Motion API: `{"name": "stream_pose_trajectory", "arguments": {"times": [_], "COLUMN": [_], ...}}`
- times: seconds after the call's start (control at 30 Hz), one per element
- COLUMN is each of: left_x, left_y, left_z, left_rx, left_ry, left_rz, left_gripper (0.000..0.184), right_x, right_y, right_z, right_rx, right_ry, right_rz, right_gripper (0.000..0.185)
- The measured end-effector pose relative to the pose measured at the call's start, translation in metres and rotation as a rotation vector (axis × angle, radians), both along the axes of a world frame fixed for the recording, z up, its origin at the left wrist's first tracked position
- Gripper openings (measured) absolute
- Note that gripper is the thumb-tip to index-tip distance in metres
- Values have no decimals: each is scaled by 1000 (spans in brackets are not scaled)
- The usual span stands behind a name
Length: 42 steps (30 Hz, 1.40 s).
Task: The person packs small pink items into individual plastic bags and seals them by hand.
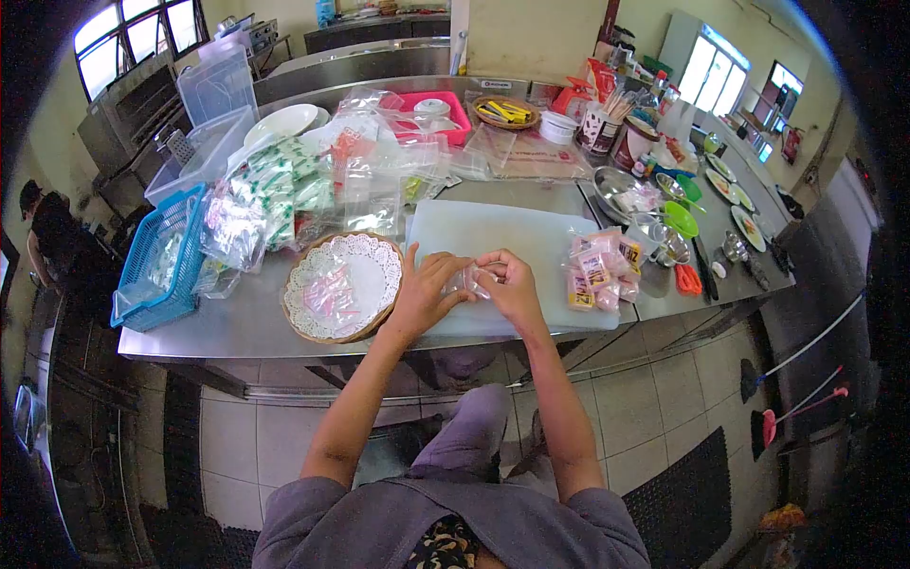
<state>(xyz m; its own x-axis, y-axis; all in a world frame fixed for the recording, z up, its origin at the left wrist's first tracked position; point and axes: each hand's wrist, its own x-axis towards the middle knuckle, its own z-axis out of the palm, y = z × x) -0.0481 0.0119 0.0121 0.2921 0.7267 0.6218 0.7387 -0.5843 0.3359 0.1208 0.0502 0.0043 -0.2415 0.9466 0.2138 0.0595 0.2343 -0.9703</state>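
Over the white rectangular plastic cutting board (545,237), left hand (427,291) and right hand (512,288) pinch a small clear plastic packet (462,282) between them; it looks light, limp, probably slippery; the edges seem the surest hold.

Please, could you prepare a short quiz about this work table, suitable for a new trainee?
1. What do the left hand and right hand hold between them?
2. Left or right: on which side of the white board is the doily-lined basket?
3. True or false: the pink packets are piled in that basket.

Key:
1. A clear plastic piece, apparently a small bag.
2. Left.
3. False; the pink packets lie mostly on the board's right end.
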Motion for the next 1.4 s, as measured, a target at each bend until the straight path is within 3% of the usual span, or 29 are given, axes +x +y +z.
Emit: {"name": "stream_pose_trajectory", "arguments": {"times": [0.87,1.4], "left_x": [-2,2], "left_y": [-4,-5], "left_z": [5,9], "left_rx": [16,81], "left_ry": [-148,-71], "left_rz": [-37,-23], "left_gripper": [51,51], "right_x": [-2,-9], "right_y": [-10,-10], "right_z": [26,27], "right_rx": [-151,-113], "right_ry": [203,89], "right_rz": [141,62], "right_gripper": [32,31]}}
